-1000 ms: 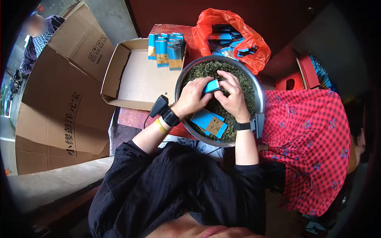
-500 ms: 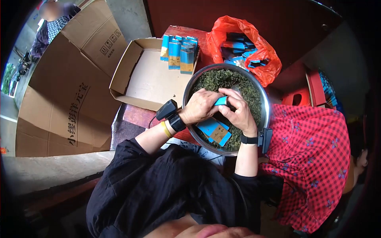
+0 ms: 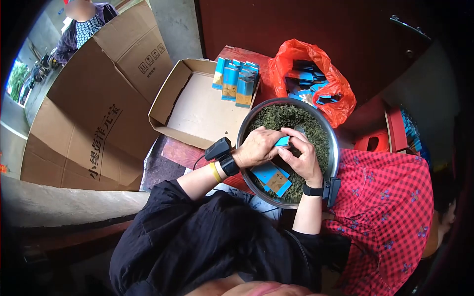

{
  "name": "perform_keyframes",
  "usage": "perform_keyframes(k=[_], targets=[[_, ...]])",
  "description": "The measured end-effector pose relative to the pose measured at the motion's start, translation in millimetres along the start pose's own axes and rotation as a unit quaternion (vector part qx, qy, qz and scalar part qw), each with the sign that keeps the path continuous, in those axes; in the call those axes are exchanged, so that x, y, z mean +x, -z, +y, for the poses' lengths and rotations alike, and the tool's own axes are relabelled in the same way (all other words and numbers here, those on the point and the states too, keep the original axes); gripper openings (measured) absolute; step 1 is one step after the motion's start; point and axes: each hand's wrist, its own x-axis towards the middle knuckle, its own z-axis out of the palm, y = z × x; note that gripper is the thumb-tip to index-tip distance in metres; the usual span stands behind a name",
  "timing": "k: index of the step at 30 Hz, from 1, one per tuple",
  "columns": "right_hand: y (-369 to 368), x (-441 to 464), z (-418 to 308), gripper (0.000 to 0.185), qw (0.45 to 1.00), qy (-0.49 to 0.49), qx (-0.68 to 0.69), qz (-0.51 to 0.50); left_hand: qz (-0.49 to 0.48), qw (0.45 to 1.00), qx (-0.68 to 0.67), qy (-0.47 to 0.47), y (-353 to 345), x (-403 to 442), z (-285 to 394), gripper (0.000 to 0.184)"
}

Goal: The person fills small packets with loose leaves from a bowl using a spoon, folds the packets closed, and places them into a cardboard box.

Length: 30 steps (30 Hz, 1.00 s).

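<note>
Over the metal basin [image 3: 243, 172] of dried green leaves [image 3: 289, 116], my two hands meet around one small blue packet [image 3: 282, 142]. My left hand [image 3: 257, 148] wraps its fingers round the packet's left side. On the other side, my right hand [image 3: 303, 159] grips it between thumb and fingers near the upper end. The packet's lower part is hidden by the hands. Several flat blue-and-gold packets [image 3: 276, 182] lie on the leaves below my hands. A shiny patch shows among the leaves behind my right fingers; I cannot make out what it is.
A shallow cardboard tray [image 3: 197, 113] holds upright blue packets [image 3: 237, 81] at its right. Behind the basin, a red plastic bag [image 3: 335, 111] contains more packets. Red checked cloth [image 3: 380, 197] lies at right. A large carton [image 3: 74, 138] stands left, with a person [image 3: 86, 27] behind it.
The view has tilted, so the whole scene sits lower and slightly further right. Both hands keep hold of the same blue packet, their fingers shifting only slightly.
</note>
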Motion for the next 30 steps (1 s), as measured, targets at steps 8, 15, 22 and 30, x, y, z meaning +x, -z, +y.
perform_keyframes(k=[8,15,22,30], targets=[[-4.9,0.1,0.7,0.024,0.996,0.038,-0.033,0.072,0.052,0.998,-0.004,0.019,-5.5,-0.1,0.9,0.032],[1.7,-0.5,-2.6,0.041,1.0,-0.003,-0.016,-0.015,0.042,0.999,0.008,-0.027,-4.7,-0.3,1.1,0.036],[3.4,-9.2,7.2,0.024,0.992,-0.043,0.095,0.073,0.022,0.999,0.024,0.0,-7.0,-0.9,-0.1,0.037],[5.9,-11.0,19.1,0.016,0.985,-0.042,0.109,0.126,0.041,0.998,-0.009,0.04,-2.7,1.0,0.9,0.037]])
